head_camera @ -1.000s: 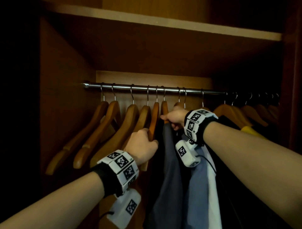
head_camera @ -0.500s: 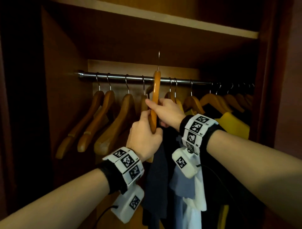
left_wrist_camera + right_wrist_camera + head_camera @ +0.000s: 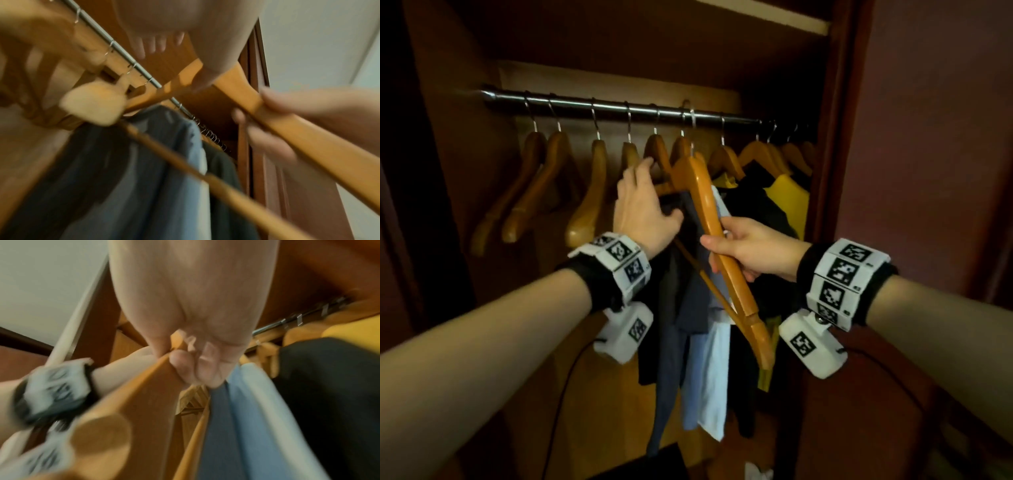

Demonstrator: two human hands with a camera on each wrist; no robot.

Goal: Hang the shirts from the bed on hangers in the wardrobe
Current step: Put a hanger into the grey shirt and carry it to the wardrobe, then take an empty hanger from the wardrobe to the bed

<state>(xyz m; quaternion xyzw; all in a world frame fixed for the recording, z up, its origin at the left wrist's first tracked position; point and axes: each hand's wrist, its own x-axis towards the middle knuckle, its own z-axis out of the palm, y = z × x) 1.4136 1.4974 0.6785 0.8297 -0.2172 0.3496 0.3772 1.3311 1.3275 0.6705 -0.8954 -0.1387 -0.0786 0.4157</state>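
Both forearms reach forward, banded at the wrists; the right grip (image 3: 748,251) has fingers and thumb curled tight; the left grip (image 3: 642,209), just beside it and higher, has fingers spread straight, palm forward.

"Can you read any words or numbers here?"

"No. The white wrist bands (image 3: 846,279) only have black and white square patterns. Those are not letters. Tiny marks beside them are too small to read."

Hanger (image 3: 717,236): glossy varnished wood, metal hook. Rail (image 3: 616,104): polished metal. Wardrobe (image 3: 458,144): matt wood. Shirts (image 3: 705,370): soft matt cloth.
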